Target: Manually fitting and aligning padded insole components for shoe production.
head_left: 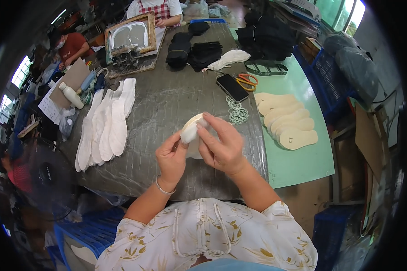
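Observation:
In front of me, both hands hold a cream insole with thin white cloth around it (191, 129), curved and seen partly edge-on. My left hand (172, 157) pinches its near left end between thumb and fingers. My right hand (224, 145) grips the far right end, fingertips pressed along its edge. The fingers cover much of the piece. To the left, several long white sock-like cloth pieces (107, 127) lie overlapped on the plastic-covered table (158, 101). Several cream insoles (297, 136) are fanned out on the green board (298, 169) to the right.
Pale green rings (238, 115), a black phone (232, 87) and orange-handled scissors (247, 82) lie beyond my right hand. Farther off are black cloth bundles (178, 55) and a white piece (229, 59). A white bottle (71, 95) stands left; co-workers (74, 49) sit beyond.

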`<state>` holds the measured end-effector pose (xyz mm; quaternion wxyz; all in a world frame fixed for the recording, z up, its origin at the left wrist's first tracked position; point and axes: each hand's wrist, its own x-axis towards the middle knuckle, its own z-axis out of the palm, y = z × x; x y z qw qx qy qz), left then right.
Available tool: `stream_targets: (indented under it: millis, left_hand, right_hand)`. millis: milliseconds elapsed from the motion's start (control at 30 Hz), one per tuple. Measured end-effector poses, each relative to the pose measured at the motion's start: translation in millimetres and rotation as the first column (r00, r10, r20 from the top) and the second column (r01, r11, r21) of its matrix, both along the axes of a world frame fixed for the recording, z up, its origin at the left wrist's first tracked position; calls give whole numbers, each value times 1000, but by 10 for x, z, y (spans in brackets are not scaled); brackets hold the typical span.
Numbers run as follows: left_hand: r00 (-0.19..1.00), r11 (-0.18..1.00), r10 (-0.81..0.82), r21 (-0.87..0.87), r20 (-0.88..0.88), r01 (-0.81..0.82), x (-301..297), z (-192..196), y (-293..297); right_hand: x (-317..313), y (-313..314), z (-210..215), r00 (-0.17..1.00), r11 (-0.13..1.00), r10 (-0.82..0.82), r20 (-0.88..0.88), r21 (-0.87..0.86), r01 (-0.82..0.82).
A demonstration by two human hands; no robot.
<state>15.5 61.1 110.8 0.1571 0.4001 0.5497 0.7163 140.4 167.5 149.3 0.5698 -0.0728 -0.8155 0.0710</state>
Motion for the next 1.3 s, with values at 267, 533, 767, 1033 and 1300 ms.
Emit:
stream_targets:
  millis: [267,533,767,1033,1300]
  left_hand:
    - [895,970,-226,171,386,172,-237,-38,25]
    - [839,935,-349,214,417,283,-256,-132,-9]
    - [957,980,-185,116,222,162,-184,-34,-37]
    - [954,994,-93,25,-284,104,-190,334,-114]
    - [892,997,-73,-3,-447,80,-268,385,-211]
  right_hand:
    - [-19,41,-32,973,791,121,-197,-573,-215]
    - [-58,4,116,941,660,287,-177,-675,-329]
    - [68,65,196,947,770,318,-42,-571,-284]
    - [168,97,428,937,863,335,101,-431,-262]
    - [74,34,382,945,897,299,129,-377,-233]
